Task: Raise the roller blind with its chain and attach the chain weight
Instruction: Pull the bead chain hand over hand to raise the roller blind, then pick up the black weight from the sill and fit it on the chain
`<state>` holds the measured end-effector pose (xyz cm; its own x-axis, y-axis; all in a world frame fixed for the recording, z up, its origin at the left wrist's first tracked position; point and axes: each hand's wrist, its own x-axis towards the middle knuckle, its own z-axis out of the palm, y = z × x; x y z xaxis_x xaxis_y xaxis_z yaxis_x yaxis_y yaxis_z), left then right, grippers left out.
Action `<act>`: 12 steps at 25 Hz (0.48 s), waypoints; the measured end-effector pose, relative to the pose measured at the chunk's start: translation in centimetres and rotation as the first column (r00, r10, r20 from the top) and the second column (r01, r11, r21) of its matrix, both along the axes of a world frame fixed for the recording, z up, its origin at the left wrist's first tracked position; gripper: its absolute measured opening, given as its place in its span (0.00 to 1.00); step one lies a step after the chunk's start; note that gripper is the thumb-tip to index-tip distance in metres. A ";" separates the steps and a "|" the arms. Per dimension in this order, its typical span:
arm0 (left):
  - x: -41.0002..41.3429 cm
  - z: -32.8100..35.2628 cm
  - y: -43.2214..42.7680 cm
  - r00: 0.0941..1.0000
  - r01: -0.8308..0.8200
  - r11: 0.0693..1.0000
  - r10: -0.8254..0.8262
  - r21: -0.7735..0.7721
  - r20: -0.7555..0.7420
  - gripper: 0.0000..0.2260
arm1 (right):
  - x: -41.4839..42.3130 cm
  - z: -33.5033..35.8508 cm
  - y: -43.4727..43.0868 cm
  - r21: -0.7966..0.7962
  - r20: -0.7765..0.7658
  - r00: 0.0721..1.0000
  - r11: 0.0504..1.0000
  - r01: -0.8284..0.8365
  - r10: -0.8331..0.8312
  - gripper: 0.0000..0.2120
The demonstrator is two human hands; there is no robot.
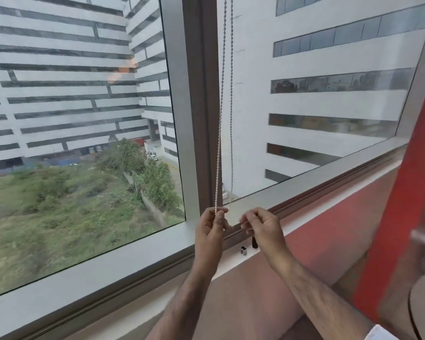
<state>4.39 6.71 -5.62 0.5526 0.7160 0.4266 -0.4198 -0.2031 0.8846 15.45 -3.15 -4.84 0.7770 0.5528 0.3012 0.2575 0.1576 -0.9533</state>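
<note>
A white beaded chain (220,119) hangs in two strands in front of the window's middle post (199,106). My left hand (210,231) pinches the left strand just above the sill. My right hand (263,229) pinches the chain's bottom end a little to the right, and a dark piece (255,242) hangs below its fingers; I cannot tell if that piece is the weight. A small dark and silver part (243,251) lies on the sill (133,263) under my hands. The blind itself is out of view above.
Large panes on both sides show white buildings and a green lot far below. A red wall (329,217) runs under the sill, and a red column (398,204) stands at the right. A round table edge (422,295) sits at the lower right.
</note>
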 end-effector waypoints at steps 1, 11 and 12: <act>-0.3 -1.2 0.3 1.000 0.000 1.000 -0.001 -0.017 -0.023 0.12 | 0.5 -1.5 -0.1 -0.034 -0.026 0.999 0.999 0.040 -0.041 0.10; 1.6 -3.4 1.7 0.995 -0.066 0.997 0.063 -0.041 -0.082 0.09 | 7.8 -12.7 3.0 -0.630 0.445 0.894 0.727 0.274 0.049 0.06; 1.8 -3.5 1.7 0.994 -0.086 0.995 0.082 -0.055 -0.072 0.10 | 8.4 -13.5 3.6 -0.663 0.487 0.865 0.697 0.273 0.124 0.06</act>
<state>6.15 8.37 -9.11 0.5162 0.7837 0.3455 -0.3405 -0.1823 0.9224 23.86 0.47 -18.35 0.6957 0.6946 0.1830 0.6676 -0.5313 -0.5216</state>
